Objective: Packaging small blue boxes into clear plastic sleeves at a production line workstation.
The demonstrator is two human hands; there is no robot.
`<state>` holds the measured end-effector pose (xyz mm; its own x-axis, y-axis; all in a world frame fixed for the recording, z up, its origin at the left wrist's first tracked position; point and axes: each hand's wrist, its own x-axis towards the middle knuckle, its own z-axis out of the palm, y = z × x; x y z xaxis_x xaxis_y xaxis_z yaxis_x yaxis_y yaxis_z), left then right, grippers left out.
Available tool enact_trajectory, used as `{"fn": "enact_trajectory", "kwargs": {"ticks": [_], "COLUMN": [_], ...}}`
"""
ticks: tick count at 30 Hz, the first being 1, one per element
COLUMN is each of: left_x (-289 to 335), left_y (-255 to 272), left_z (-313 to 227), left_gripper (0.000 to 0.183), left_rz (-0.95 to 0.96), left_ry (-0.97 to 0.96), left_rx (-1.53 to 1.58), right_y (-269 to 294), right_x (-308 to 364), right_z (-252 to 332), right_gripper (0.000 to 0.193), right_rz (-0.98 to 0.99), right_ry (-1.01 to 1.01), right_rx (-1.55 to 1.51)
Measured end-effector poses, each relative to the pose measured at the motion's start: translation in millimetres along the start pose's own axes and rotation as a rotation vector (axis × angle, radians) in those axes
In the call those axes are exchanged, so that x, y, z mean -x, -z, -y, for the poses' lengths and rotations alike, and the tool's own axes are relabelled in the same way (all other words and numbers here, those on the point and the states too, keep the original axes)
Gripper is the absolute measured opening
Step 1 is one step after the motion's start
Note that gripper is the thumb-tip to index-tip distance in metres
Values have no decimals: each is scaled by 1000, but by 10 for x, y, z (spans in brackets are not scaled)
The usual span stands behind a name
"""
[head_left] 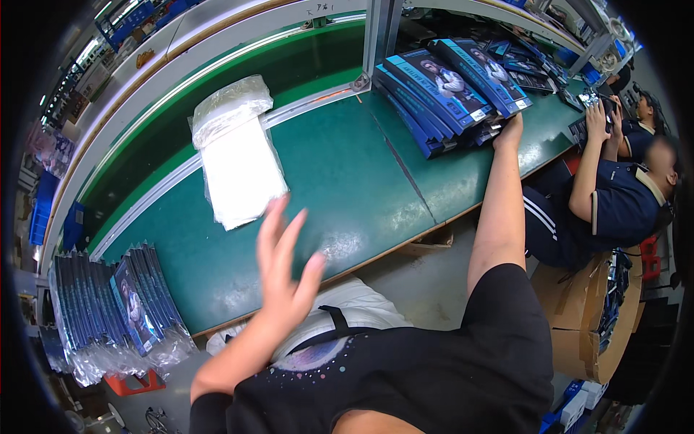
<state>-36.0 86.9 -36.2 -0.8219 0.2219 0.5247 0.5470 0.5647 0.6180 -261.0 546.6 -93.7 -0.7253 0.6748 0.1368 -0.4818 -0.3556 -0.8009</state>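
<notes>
My left hand (285, 271) is raised over the green workbench (340, 195), near its front edge, with fingers spread and nothing in them; motion blurs it slightly. Beyond its fingertips lies a pile of white sheets or bags (242, 173) in clear plastic. My right arm reaches out to the far right of the bench. There my right hand (509, 134) grips the near edge of a flat blue printed box (486, 76), its fingers partly hidden by the box. Beside this one, more such boxes (434, 90) lie in a leaning, overlapping stack.
Plastic-wrapped rows of dark blue boxes (108, 304) stand at the bench's left end. A metal post (379, 43) rises behind the bench. At right, a co-worker (622, 195) holds a dark item near loose boxes; a large carton (578, 318) stands below on the floor.
</notes>
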Motion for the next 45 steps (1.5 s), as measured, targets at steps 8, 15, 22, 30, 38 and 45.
{"fn": "enact_trajectory", "kwargs": {"ticks": [8, 15, 22, 30, 38, 45], "left_x": [-1923, -2339, -1828, -1595, -717, 125], "left_y": [-1400, -1778, -1315, -923, -294, 584], "left_z": [83, 259, -85, -382, 5, 639], "left_gripper": [77, 71, 88, 62, 54, 31], "left_rz": [92, 155, 145, 119, -19, -109], "left_ry": [564, 791, 929, 957, 465, -192], "left_rx": [1009, 1179, 1404, 1146, 371, -630], "right_y": [471, -457, -492, -536, -726, -1225], "right_x": [-112, 252, 921, 1112, 1236, 1585], "right_z": [423, 725, 984, 1022, 1336, 1339], "right_gripper": [64, 90, 59, 68, 84, 118], "right_rz": [670, 379, 536, 538, 455, 562], "right_ry": [-650, -583, -644, -665, -94, 271], "right_rx": [-114, 329, 285, 441, 924, 1297]}}
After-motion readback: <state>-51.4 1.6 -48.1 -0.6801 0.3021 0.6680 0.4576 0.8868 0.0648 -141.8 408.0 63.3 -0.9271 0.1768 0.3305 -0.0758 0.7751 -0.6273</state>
